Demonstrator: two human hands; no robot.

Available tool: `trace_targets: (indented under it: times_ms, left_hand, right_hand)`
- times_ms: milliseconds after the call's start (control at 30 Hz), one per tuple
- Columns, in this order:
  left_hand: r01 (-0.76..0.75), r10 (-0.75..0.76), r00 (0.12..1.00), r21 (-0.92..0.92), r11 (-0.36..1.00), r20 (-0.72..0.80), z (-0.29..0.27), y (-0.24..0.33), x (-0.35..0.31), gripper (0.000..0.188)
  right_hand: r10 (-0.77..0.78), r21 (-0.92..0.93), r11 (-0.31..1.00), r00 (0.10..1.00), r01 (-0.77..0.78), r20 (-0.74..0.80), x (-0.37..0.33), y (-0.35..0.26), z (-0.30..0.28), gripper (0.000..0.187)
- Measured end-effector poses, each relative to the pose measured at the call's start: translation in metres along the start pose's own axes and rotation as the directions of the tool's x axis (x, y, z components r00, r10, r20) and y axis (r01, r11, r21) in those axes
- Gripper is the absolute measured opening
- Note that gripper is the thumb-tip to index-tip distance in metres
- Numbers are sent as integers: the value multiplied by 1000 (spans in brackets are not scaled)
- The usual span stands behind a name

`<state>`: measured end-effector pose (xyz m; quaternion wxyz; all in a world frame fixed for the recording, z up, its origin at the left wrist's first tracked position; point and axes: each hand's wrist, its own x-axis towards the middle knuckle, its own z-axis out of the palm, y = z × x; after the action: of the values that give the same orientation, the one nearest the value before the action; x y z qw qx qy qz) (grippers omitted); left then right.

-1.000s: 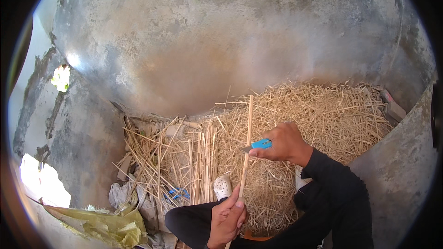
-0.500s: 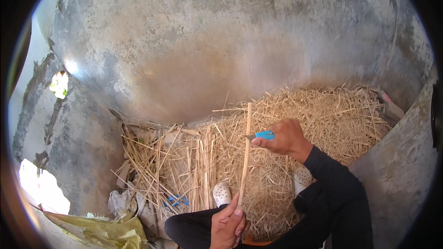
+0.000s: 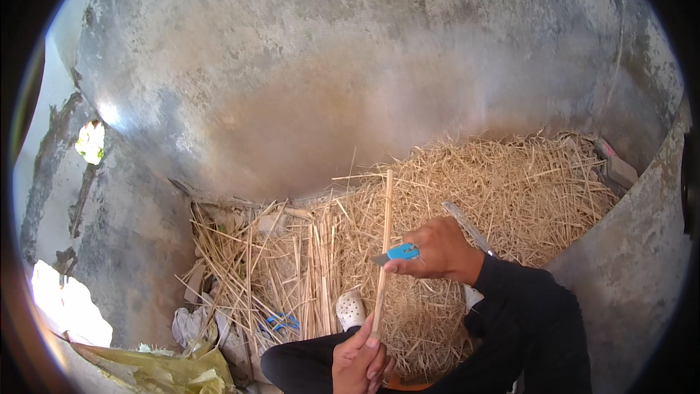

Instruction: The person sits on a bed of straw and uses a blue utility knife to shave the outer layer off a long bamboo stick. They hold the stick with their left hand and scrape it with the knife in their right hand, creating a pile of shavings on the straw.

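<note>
My left hand (image 3: 356, 362), low in the middle, is closed round the lower end of a long, pale bamboo strip (image 3: 386, 211). The strip stands almost upright in view, its top leaning slightly right. My right hand (image 3: 436, 249) grips a blue-handled knife (image 3: 402, 252), and the short dark blade lies against the strip about midway along. Behind my right wrist, a flat grey metal-looking piece (image 3: 467, 225) shows in part; its kind cannot be made out. Below and around both hands spreads a thick heap of shavings (image 3: 518, 182).
Longer split strips (image 3: 321, 263) lie left of my white shoe (image 3: 351, 310). Among them is a blue object (image 3: 281, 321). A yellowish plastic sheet (image 3: 182, 373) lies at the lower left. A curved concrete wall (image 3: 328, 66) rises behind; a block (image 3: 621, 171) sits at the far right.
My right hand has moved down and left with the knife, bringing the blade lower along the strip. The grey piece behind that hand has come into view. My left hand stays nearly still.
</note>
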<state>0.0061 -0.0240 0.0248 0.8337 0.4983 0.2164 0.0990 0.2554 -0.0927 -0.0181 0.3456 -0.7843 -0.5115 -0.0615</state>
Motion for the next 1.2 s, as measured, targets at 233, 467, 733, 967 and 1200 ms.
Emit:
trace_targets:
  times_ms: [233,467,733,967,1200]
  left_hand:
    - [35,-37,996,24,999,80,4,-12,-10,39]
    - [48,-43,998,-97,994,53,3,2,26,43]
    - [211,-222,974,179,961,42,3,-14,28,45]
    - [299,-346,935,348,888,80,-21,-27,-4,48]
    - [159,-150,987,192,968,-63,-38,-25,14,41]
  right_hand:
    - [549,5,830,816,-557,-182,25,120,-19,76]
    - [203,797,592,979,-125,3,5,64,15,58]
    - [581,926,43,764,-374,281,32,44,-16,26]
    - [724,997,-7,687,-77,58,48,121,-25,31]
    - [653,771,501,757,-393,-39,43,103,-8,43]
